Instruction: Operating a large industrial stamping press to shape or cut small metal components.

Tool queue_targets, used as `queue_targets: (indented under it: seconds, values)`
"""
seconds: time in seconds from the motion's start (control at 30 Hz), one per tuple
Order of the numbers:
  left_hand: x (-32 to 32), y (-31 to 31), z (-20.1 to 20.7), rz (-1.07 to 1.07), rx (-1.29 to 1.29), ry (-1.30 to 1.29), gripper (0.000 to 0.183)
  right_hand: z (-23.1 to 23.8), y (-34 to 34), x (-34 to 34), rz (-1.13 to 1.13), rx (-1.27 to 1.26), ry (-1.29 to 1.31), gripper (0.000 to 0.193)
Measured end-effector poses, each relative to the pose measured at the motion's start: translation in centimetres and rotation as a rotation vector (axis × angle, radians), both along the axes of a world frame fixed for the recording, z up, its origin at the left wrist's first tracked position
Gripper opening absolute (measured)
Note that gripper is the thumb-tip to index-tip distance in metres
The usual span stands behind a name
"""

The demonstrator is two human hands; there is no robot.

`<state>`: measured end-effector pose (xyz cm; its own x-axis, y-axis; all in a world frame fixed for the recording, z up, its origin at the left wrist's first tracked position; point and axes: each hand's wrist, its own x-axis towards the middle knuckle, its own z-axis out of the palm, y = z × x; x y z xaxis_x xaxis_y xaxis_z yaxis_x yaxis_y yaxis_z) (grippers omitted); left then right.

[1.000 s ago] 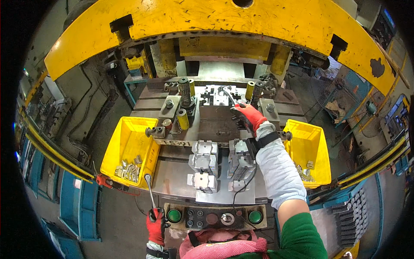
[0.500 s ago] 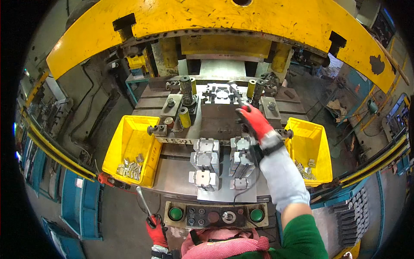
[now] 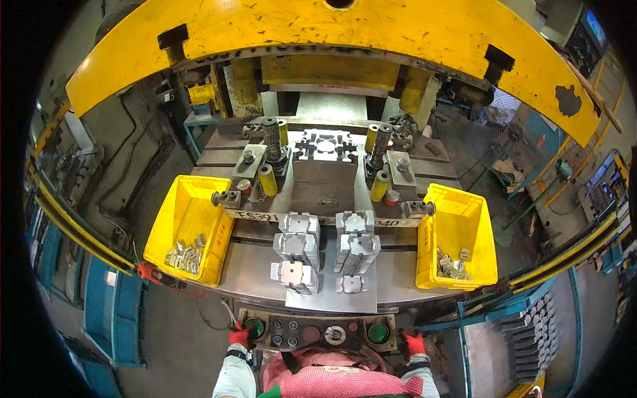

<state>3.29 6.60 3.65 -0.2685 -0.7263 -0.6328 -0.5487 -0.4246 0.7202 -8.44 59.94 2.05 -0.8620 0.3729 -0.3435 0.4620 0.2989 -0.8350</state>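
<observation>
Withdrawn from the press die, the right hand (image 3: pixel 413 343) now sits at the control panel's (image 3: pixel 312 331) right end; left hand (image 3: pixel 240 335), fingers curled, touches the green button (image 3: pixel 253 326). Whether either grip clamps anything cannot be told.

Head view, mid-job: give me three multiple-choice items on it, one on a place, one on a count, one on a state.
1. Where is the left hand?
A. In the left yellow bin
B. At the left green button of the control panel
C. On the die under the ram

2. How many yellow bins flank the press table?
A. One
B. Two
C. Four

3. What is the state of the right hand?
A. Low beside the panel's right end
B. Reaching into the die
C. Lifting a metal part

Answers: 1 B, the red glove sits at that button. 2 B, a left bin and a right bin. 3 A, its grip is on nothing visible.
</observation>
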Motion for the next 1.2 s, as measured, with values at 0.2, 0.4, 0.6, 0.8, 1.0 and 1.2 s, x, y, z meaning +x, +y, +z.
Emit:
queue_targets:
  seconds: [0.2,0.4,0.6,0.8,1.0,1.2]
  values:
    - [-0.7,-1.3,-1.8,-0.483,-0.507,-0.472,0.105,-3.6,-3.4,-1.9,0.276,0.354,-0.342,0.086]
    - [-1.2,-0.1,0.1,-0.397,-0.453,-0.497,0.103,-1.4,-4.7,-1.6,0.212,0.375,-0.317,0.084]
    - [-1.4,-0.2,-0.1,-0.512,-0.502,-0.579,0.100,-2.2,-4.8,-1.8,0.214,0.418,-0.287,0.089]
    - [-1.0,-0.5,-0.8,-0.355,-0.430,-0.412,0.098,-4.5,-4.5,-1.7,0.120,0.422,-0.235,0.066]
    - [-0.9,-1.2,-1.9,-0.416,-0.372,-0.482,0.101,-4.5,-4.4,-2.0,0.144,0.405,-0.289,0.070]
    - [-0.7,-0.4,-0.4,-0.338,-0.302,-0.345,0.086,-6.8,-2.8,-1.6,0.259,0.360,-0.238,0.073]
